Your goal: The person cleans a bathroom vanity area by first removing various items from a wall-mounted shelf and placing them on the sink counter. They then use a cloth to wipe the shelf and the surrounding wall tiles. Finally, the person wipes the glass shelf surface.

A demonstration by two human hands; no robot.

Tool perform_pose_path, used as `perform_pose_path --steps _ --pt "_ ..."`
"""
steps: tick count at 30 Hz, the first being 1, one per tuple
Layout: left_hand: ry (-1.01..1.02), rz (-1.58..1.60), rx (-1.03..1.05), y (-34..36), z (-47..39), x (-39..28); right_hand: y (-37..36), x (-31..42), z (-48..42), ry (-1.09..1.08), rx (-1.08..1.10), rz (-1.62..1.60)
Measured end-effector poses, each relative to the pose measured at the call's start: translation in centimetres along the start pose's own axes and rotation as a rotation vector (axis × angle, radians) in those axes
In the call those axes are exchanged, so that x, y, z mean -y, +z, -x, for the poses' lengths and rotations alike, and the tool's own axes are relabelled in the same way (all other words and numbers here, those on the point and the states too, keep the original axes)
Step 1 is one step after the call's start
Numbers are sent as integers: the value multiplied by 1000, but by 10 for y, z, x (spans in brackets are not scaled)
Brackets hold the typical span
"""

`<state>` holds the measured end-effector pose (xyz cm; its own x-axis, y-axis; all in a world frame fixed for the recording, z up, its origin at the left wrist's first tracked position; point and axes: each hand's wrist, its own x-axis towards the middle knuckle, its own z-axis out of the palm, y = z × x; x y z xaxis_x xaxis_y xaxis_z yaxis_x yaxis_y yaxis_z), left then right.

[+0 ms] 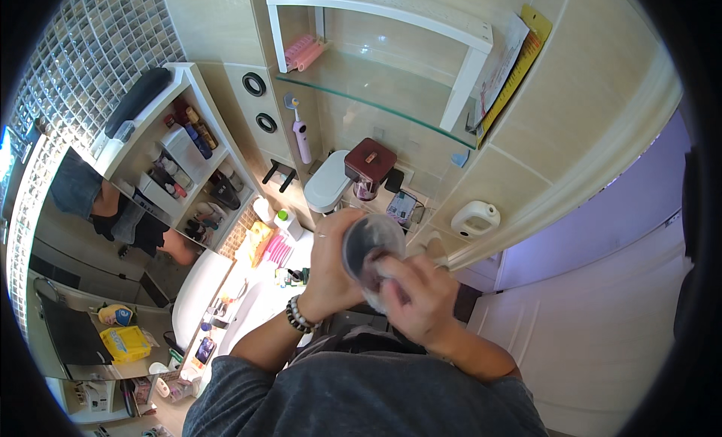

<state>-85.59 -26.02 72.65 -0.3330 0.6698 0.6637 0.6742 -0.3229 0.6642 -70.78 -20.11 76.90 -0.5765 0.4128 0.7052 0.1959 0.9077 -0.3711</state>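
Observation:
My left hand (333, 262) is wrapped around a clear, round container (361, 239), possibly a plastic cup, with its wide opening facing up and a dark interior. A beaded bracelet circles that wrist. My right hand (420, 299) has its fingers bent at the container's near side and over its opening. Motion blurs those fingertips and a brownish patch beside them, so I cannot tell whether they pinch something. Just beyond the container stand a dark red box-shaped canister (370, 159) with a clear lower part and a white-lidded bin (328, 180).
A glass shelf (389, 93) with a white rack (383, 8) juts from the wall ahead. To the left are a lit washbasin counter (256, 301), a mirror (107, 268) and an open cabinet (194, 149) of bottles. On the right are a white jug (475, 218) and a white door (536, 335).

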Motion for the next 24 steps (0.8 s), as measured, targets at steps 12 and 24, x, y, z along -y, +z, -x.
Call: perform_pose_path --steps 12,24 --pt "91 20 97 0 -2 4 3 9 -8 -100 25 35" --pt "-528 824 26 2 -12 -8 -4 -5 -18 231 -222 -715"
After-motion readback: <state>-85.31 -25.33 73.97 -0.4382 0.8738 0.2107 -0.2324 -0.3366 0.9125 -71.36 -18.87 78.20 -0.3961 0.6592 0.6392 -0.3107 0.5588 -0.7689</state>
